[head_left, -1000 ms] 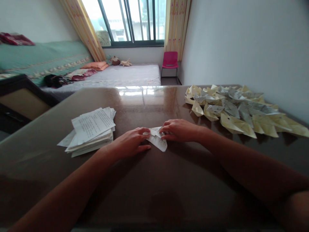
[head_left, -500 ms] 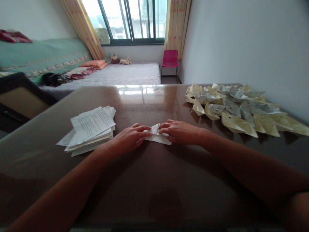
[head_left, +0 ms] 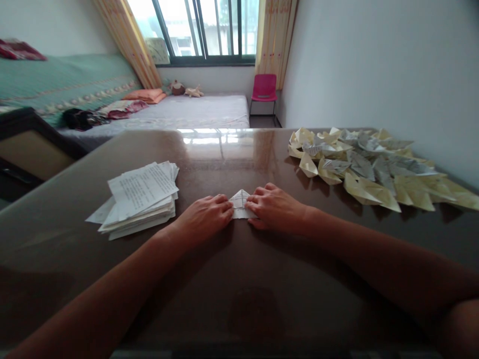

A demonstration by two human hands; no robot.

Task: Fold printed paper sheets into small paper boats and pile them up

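Observation:
A small printed sheet of paper (head_left: 240, 202), folded to a peak at its far side, lies on the brown table between my hands. My left hand (head_left: 209, 213) grips its left edge with the fingers bent. On the other side, my right hand (head_left: 274, 208) presses and pinches the right edge, thumb low and fingers curled over the top. Both hands cover the paper's outer corners; its peak and a strip of the lower band show in the middle.
Left of my hands sits a stack of printed paper sheets (head_left: 142, 194). At the right, many folded paper boats (head_left: 370, 192) stand in rows near the wall. Beyond the table (head_left: 209, 164) are a bed (head_left: 209, 112) and a pink chair (head_left: 264, 89).
The loose lower flap of the paper, slanting before, now lies straighter along the bottom. My fingers have curled in closer on both edges. The view has tilted slightly.

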